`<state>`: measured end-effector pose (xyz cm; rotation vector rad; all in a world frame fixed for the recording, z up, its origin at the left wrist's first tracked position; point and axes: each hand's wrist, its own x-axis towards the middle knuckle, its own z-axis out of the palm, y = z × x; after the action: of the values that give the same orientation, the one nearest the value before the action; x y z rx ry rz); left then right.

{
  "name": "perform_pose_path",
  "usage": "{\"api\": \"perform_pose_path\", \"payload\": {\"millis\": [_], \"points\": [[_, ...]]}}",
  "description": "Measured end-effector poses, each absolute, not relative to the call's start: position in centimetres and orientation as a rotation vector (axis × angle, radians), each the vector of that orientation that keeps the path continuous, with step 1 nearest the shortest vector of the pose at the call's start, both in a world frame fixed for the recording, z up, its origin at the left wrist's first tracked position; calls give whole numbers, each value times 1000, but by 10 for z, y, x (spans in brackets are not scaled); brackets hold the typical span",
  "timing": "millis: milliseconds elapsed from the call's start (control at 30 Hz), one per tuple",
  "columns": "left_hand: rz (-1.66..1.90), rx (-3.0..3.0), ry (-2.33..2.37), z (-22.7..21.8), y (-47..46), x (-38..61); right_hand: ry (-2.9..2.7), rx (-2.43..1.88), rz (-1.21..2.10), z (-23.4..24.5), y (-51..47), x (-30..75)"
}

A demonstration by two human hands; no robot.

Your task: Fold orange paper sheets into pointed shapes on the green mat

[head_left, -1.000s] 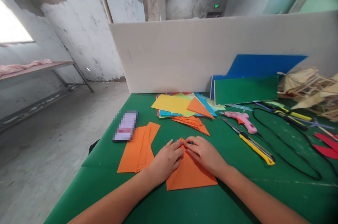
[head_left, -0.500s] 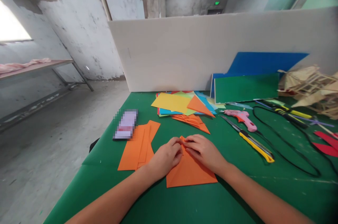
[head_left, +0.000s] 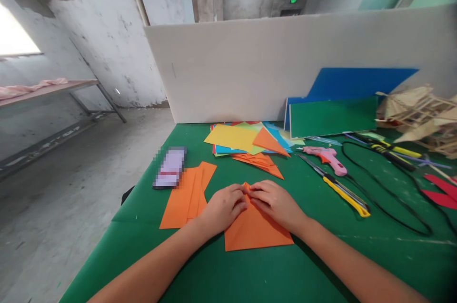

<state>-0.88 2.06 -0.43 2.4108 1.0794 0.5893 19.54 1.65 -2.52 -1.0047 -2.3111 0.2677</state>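
The left hand (head_left: 223, 208) and right hand (head_left: 276, 203) have hardly shifted; I see their fingers only closer together, pinching the 12 o'clock tip of the orange paper (head_left: 255, 234). It stays flat on the worktop (head_left: 214, 277), so I judge the crease unfinished.

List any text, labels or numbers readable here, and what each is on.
Nothing is legible.
Green lit sign on the far wall: too small to read.
Phone on the green table: pixelated, unreadable.
Yellow utility knife and pink glue gun: no markings visible.
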Motion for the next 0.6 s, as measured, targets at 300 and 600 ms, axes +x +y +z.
{"api": "perform_pose_path", "payload": {"millis": [300, 600], "points": [[605, 2562, 1175, -10, 19, -8, -2342, -975, 203, -23, 17, 194], [519, 2604, 1176, -10, 23, -9, -2350, -979, 180, -23, 17, 194]]}}
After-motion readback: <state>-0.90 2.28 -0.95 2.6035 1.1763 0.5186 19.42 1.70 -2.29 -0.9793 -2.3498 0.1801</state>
